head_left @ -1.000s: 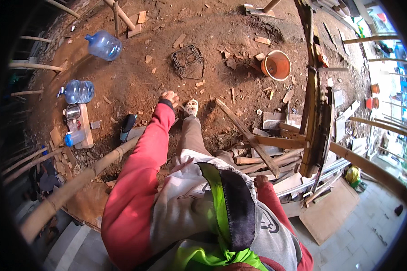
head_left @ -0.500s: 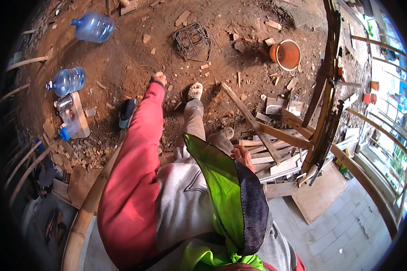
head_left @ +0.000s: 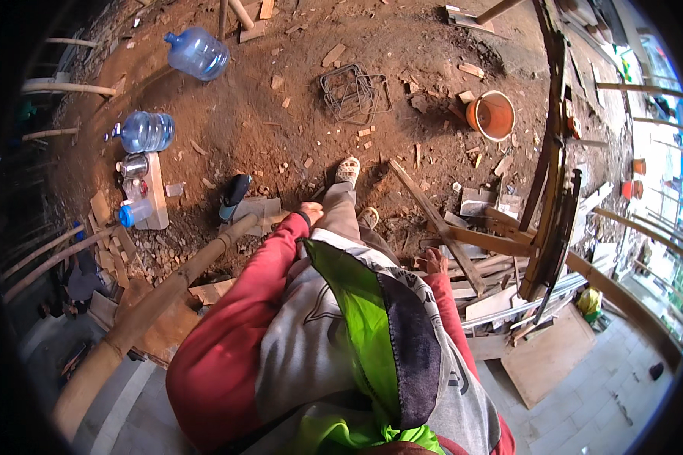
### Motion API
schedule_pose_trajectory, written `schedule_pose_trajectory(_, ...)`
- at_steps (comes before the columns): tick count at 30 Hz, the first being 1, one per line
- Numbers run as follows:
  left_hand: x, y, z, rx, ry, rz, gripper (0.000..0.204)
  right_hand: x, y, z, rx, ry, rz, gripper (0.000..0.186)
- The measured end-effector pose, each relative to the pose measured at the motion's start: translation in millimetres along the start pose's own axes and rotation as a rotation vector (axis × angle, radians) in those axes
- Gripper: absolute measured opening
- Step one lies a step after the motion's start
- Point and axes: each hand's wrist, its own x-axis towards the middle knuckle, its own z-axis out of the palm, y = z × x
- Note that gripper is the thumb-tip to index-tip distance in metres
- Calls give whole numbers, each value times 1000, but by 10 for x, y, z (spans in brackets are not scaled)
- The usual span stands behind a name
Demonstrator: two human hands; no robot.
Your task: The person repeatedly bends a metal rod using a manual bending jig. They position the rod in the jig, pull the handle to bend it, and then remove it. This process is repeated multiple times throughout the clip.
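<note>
My left hand [head_left: 312,213] hangs beside my thigh, its fingers curled in a loose fist with nothing seen in them. Below it, a thick bamboo pole [head_left: 193,269] slants up from the lower left. Out to my right side, my right hand [head_left: 435,262] hangs low over scattered wood; its fingers look partly spread, and I see nothing in it. Nearest to it lies a long wooden plank [head_left: 442,227] leaning across a heap of boards. A dark cap-like thing [head_left: 235,195] rests on the dirt to the left of my left hand.
Two blue water jugs [head_left: 197,54] lie at the left, near a board [head_left: 157,199] holding a clear jar and metal container. Ahead are a bent wire frame [head_left: 355,94] and an orange bucket [head_left: 492,116]. Upright timber [head_left: 558,159] stands at right; bamboo poles line the left.
My left arm has swung back from out ahead to beside my thigh. My right hand has moved outward into clearer view. The feet have shifted and the view has moved left.
</note>
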Motion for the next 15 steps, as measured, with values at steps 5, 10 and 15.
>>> schedule_pose_trajectory(5, -1226, 2209, -763, -305, -610, 527, 41, -97, 384, 246, -116, -31, -160, 27)
schedule_pose_trajectory(10, -2632, 3803, -1145, -711, -1367, 1042, 47, 274, 1672, -83, -821, -22, -424, 38)
schedule_pose_trajectory(15, -3252, 4265, -815, -942, -1200, 999, 38, -105, 1631, -57, -532, -93, -369, 41)
